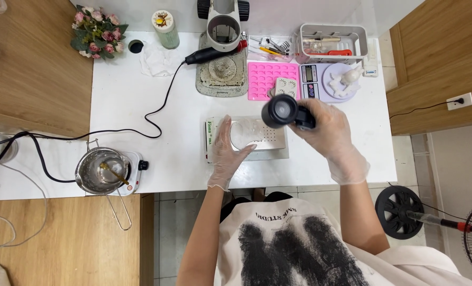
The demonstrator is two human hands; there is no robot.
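Note:
Both my hands wear thin clear gloves. My left hand (226, 150) rests on a clear round glass vessel (248, 132) that sits on a flat white box-shaped device (275, 143) near the table's front edge. My right hand (328, 130) grips a black heat-gun-like tool (283, 111) by its handle, held above the device with its round nozzle end turned up toward the camera, just right of the glass vessel.
On the white table (140, 100): a pink silicone mould (265, 78), small digital scale (309, 80), white figurine on a lilac disc (344, 80), grey tool caddy (334, 42), microscope stand (223, 58), steel pot on a small hotplate (102, 170), flowers (95, 33), black cable (156, 114). A fan (437, 217) stands on the floor.

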